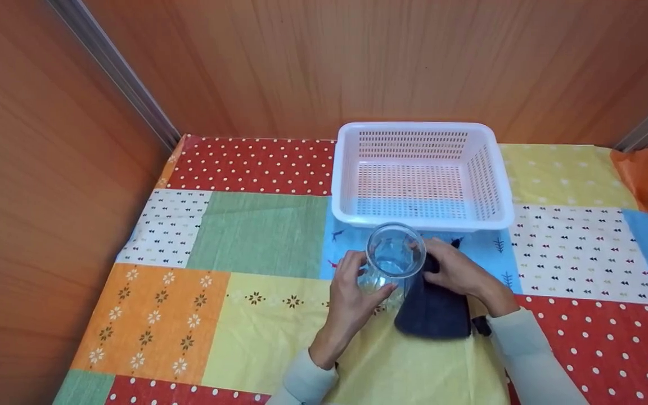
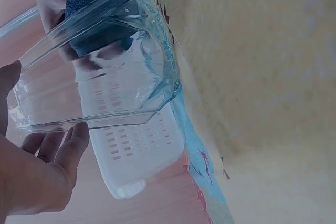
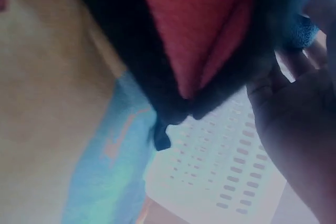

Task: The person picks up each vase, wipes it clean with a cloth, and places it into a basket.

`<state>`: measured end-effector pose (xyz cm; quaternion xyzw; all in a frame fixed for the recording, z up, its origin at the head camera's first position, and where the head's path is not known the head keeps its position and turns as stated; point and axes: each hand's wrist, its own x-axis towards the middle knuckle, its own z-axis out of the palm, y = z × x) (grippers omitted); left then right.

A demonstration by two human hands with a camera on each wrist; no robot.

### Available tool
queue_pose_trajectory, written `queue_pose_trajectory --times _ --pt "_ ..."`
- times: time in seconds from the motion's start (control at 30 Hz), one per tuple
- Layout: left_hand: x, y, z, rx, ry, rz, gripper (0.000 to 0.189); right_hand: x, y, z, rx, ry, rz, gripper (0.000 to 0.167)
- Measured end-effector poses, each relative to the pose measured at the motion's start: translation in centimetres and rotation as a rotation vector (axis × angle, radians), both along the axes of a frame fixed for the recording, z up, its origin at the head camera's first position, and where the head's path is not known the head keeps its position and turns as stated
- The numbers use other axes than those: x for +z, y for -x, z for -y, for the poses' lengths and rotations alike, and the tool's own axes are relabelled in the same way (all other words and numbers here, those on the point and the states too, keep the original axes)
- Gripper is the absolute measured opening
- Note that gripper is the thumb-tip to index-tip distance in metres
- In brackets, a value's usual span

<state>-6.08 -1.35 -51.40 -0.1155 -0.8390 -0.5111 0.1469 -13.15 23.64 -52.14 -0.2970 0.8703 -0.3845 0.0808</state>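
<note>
A clear glass cup [image 1: 396, 261], round at the rim with a faceted body and a thick base, tilts between the two hands in front of the basket. My left hand [image 1: 352, 292] grips it from the left, thumb on the near side and fingers around the far side. On the right, my right hand [image 1: 456, 270] holds a dark navy cloth [image 1: 435, 309] bunched against the glass, the rest hanging down. The terry side of the cloth [image 2: 102, 6] lies behind the glass in the left wrist view. A red inner side of the cloth [image 3: 194, 19] shows in the right wrist view.
Just beyond the hands stands a white perforated plastic basket [image 1: 422, 223]. A patchwork-print tablecloth [image 1: 270, 233] covers the table. Wood-grain panels [image 1: 313, 67] rise behind and at both sides.
</note>
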Motion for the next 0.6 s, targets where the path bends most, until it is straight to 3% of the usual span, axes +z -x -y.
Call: queue_pose_trajectory --times 0.23,0.47,0.6 --pt "-0.1 0.0 0.0 0.007 -0.003 0.008 0.055 1.0 -1.9 -1.4 -0.044 0.006 -0.144 0.044" --pt "-0.1 0.0 0.1 0.007 -0.007 -0.003 0.054 4.6 -5.2 -3.2 -0.099 0.067 -0.076 0.047" --pt "-0.2 0.1 0.0 -0.001 -0.01 0.002 0.054 6.9 -6.8 -4.2 -0.041 0.105 -0.071 0.051"
